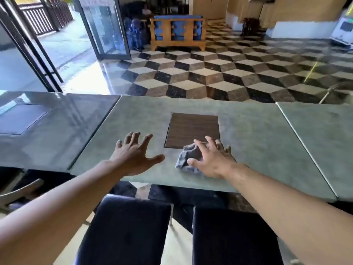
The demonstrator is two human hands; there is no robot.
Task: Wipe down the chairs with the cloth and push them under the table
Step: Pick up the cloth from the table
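A crumpled grey cloth [188, 157] lies on the green-grey table [248, 142], at the near corner of a brown inlaid panel [193, 129]. My right hand [212, 159] is spread over the cloth, fingers apart, thumb touching its near side. To the left of the cloth my left hand [133, 153] hovers over the table with fingers spread and nothing in it. Two dark upholstered chairs stand side by side below the table's near edge: the left chair [126, 230] and the right chair [233, 236], both pulled out from the table.
A second table [47, 127] adjoins on the left and a third [324, 134] on the right. A curved chair part [21, 192] shows at lower left. Beyond lie a checkered floor [210, 73], a wooden bench [177, 33] and a glass door [105, 27].
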